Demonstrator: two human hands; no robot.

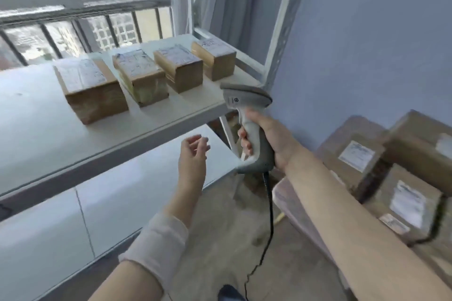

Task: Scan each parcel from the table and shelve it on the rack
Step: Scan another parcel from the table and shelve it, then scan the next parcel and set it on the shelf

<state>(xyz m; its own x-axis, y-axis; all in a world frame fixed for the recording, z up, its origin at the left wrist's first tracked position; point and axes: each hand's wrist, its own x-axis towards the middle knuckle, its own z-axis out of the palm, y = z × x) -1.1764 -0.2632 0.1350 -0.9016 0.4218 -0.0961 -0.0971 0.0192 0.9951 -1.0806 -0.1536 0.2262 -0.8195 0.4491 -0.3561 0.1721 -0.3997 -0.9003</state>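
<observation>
Right hand [269, 139]: the grip is wrapped round the handle of the scanner [241, 100], whose head is tipped up toward the rack.
Left hand [193, 154]: just left of the right grip and slightly lower. Its fingers are loosely spread and it holds nothing.
Cable [270, 203]: black, and hangs straight down from the butt of the scanner below the grip.
Shelved parcels [90, 90]: four brown boxes stand in a row on the rack shelf [36, 117]. They lie above and to the left of both grips, near one another but apart, with none in reach of a finger.
Waiting parcels [357, 154]: at least three brown boxes are stacked on the surface [293, 203], to the right of and below the right grip. This group is blurred.
Lower shelf [134, 190]: white, directly beneath the left grip.
Progress: judged partway. Four parcels are on the rack and several remain on the surface, with no parcel in either grip.
Step in hand: probably between parcels, since the free left grip would be the one to fetch the next box for scanning.
Labels: each parcel carries a white shipping label with dark print, too blurred to read.
Scanner marking: a small round emblem on the side of the head, not legible.
</observation>
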